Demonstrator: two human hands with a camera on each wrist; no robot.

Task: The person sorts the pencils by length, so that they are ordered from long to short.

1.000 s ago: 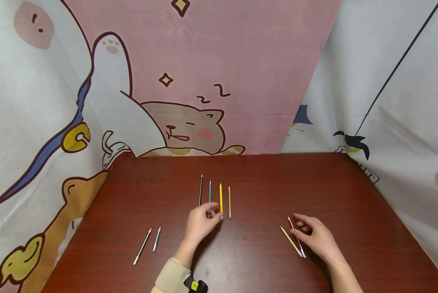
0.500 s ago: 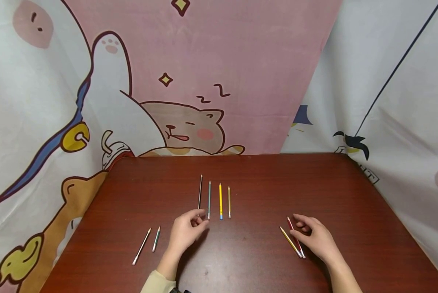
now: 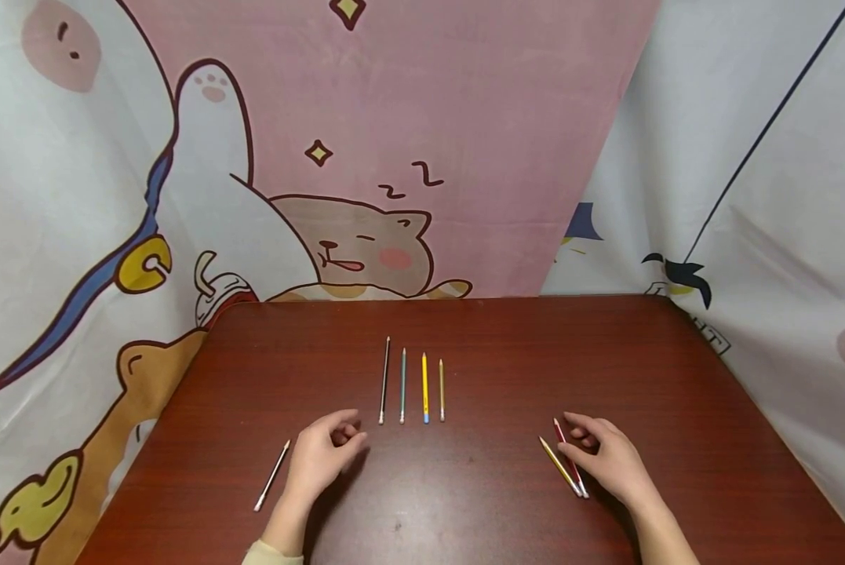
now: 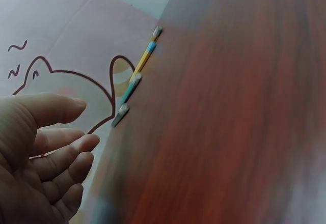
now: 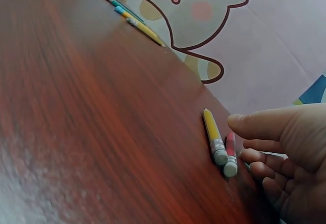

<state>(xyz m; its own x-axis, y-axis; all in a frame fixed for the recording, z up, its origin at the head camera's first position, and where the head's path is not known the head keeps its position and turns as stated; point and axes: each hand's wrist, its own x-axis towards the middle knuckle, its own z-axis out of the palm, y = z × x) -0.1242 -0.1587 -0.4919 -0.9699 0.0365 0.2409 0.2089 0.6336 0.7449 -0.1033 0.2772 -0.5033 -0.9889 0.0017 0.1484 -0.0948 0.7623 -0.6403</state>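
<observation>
My left hand (image 3: pixel 323 455) hovers over the left-centre of the table, fingers loosely bent and holding nothing. Just beyond its fingertips, a row of upright-pointing pencils lies flat: a black pencil (image 3: pixel 384 380), a teal pencil (image 3: pixel 403 386), a yellow pencil (image 3: pixel 425 388) and a gold pencil (image 3: pixel 442 391). Left of that hand is a dark pencil with a white eraser end (image 3: pixel 272 475). On the right, my right hand (image 3: pixel 609 459) rests beside a red pencil (image 3: pixel 577 475) and a yellow-and-dark pencil (image 3: pixel 559 465). Its thumb (image 5: pixel 260 124) overlaps the red one, with relaxed fingers gripping nothing.
The brown wooden table (image 3: pixel 493 502) carries all the pencils. A cartoon-printed cloth (image 3: pixel 493 157) hangs along its back and left edges, and a white cloth (image 3: pixel 782 196) along the right.
My left hand has moved left and slightly toward me from the row, uncovering the black and teal pencils. It now hides the short teal pencil at left. My right hand stays put.
</observation>
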